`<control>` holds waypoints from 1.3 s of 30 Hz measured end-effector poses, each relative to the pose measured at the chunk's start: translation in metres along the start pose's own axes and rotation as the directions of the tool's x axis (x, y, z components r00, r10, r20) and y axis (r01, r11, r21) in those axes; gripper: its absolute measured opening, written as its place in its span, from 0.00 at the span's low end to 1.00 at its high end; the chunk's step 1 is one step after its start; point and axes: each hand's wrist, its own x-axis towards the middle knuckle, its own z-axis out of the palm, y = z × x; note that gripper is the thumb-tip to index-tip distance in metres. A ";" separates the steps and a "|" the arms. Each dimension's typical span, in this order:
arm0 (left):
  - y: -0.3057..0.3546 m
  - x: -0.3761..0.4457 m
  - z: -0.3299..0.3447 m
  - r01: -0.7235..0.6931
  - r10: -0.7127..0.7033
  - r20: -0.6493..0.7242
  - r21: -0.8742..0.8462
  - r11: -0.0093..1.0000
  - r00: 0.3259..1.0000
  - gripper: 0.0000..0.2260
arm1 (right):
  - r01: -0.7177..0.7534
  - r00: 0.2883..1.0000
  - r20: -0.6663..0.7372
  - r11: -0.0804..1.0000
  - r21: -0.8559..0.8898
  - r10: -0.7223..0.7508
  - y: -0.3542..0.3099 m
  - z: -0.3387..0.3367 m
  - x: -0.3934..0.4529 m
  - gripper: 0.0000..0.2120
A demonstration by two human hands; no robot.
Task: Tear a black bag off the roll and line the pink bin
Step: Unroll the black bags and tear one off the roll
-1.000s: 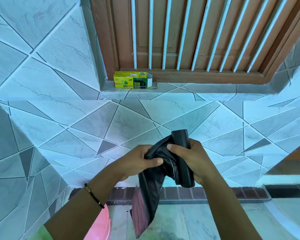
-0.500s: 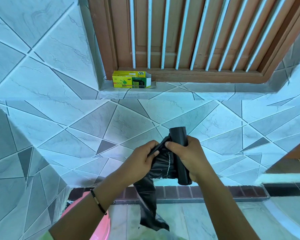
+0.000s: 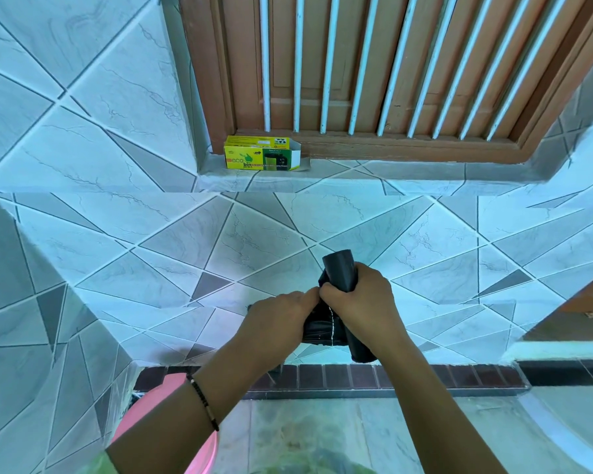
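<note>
A roll of black bags (image 3: 340, 273) stands nearly upright in my right hand (image 3: 363, 302), which is closed around its middle. My left hand (image 3: 281, 319) is closed on the loose black bag (image 3: 319, 331) right beside the roll, thumbs touching. A pale perforated line shows on the bag between the two hands. The rest of the bag is bunched and mostly hidden behind my left hand. The pink bin (image 3: 151, 408) sits at the bottom left on the floor, partly covered by my left forearm.
A yellow and green bin-bag box (image 3: 259, 159) lies on the tiled sill under a wooden window with white bars (image 3: 356, 63). Tiled walls stand ahead and to the left. A dark brick strip (image 3: 391, 376) runs along the floor's edge.
The hanging bag has been gathered up into my left hand and no longer dangles below. Both hands have come together at the perforated line. The view has tilted down, showing more of the pink bin.
</note>
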 end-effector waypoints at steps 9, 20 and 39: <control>-0.017 -0.006 0.001 0.365 -0.045 0.406 -0.760 0.538 0.913 0.09 | -0.197 0.978 0.129 0.935 0.294 0.165 0.009 -0.011 0.003 0.09; 0.011 -0.007 -0.004 0.142 -0.026 0.359 -0.300 0.943 0.933 0.11 | 0.002 0.997 0.082 0.983 -0.183 0.013 0.004 0.007 -0.005 0.10; -0.004 -0.007 0.004 0.372 -0.139 0.345 -0.841 0.393 0.928 0.07 | -0.269 0.921 0.362 0.902 0.337 0.140 0.007 -0.024 -0.004 0.08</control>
